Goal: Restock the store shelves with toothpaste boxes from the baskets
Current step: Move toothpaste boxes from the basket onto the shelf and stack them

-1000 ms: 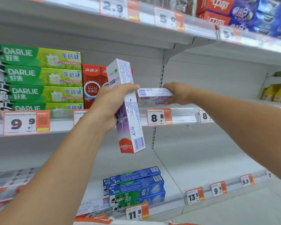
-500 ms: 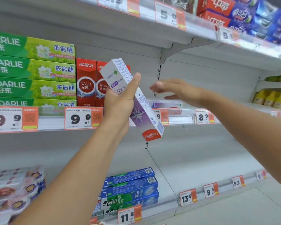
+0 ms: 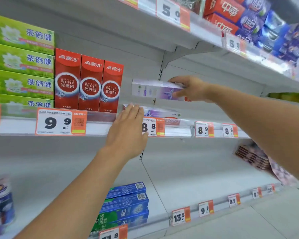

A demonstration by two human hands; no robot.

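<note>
White store shelving [image 3: 188,169] fills the view, its rails lined with orange-and-white price tags [image 3: 60,121]. On the middle shelf, green boxes [image 3: 22,61] are stacked at left, with three red boxes [image 3: 89,85] standing upright beside them.

The right hand [image 3: 191,88] now grips a purple-and-white toothpaste box [image 3: 155,90] by its right end, fingers over the top and thumb beneath, holding it level in the air above the middle shelf, just right of the red boxes. Half a second earlier that hand was open and empty, reaching toward the box, which the left hand held tilted on end.

The left hand [image 3: 128,133] has since let go. It now hovers with fingers straight and together, fingertips at the left end of a second purple box [image 3: 160,113], which lies flat on the middle shelf behind an 8.8 tag, directly below the held one. Whether the fingertips touch that box cannot be told.

On the lower shelf, blue boxes [image 3: 126,200] sit stacked above a green one, much as before. Red and blue boxes [image 3: 240,19] crowd the top shelf at right, blurred.
</note>
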